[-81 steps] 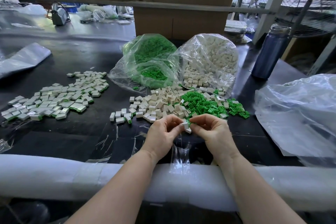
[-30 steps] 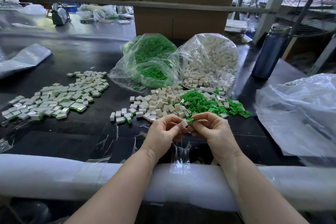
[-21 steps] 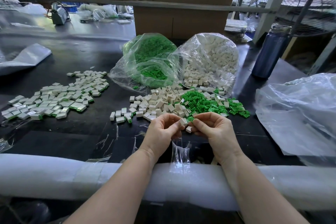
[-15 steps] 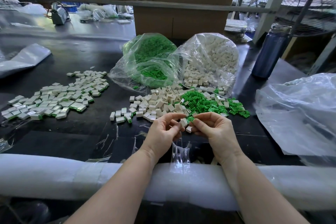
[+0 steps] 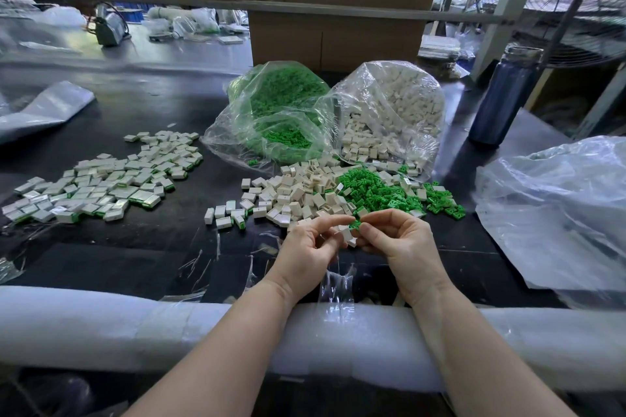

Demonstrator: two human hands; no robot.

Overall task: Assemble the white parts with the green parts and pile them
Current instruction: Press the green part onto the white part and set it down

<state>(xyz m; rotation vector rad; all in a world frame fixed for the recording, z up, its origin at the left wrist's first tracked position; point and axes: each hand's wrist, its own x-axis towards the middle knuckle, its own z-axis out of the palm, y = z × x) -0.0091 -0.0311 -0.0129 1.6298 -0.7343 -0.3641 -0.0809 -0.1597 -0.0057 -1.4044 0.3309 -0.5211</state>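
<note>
Green and white meet between the fingertips in the head view: the left hand [image 5: 306, 244] pinches a small white part [image 5: 346, 234] while the right hand [image 5: 396, 240] pinches a green part [image 5: 355, 224] against its upper edge, both hands held just above the black bench near its padded front edge [image 5: 101, 325]. The step in hand looks like seating the green insert in the white housing; whether it has clicked home cannot be told. A second white piece [image 5: 352, 242] shows just below the first, which hand carries it is unclear. Next, I judge, the pair needs a firm squeeze to lock, then a carry to the finished pile [image 5: 101, 179] toward the bench's left edge. Loose white parts [image 5: 298, 193] and loose green parts [image 5: 379, 193] lie just beyond the hands, spilling from the open green-part bag [image 5: 281, 118] and the white-part bag [image 5: 393, 115] nearer the back. A few assembled pieces [image 5: 227, 213] sit apart between the heaps. Crinkled clear film [image 5: 335, 284] under the wrists and a large plastic bag [image 5: 559, 213] at the right edge could snag; a dark blue bottle [image 5: 504, 95] stands at the back right, well clear.
</note>
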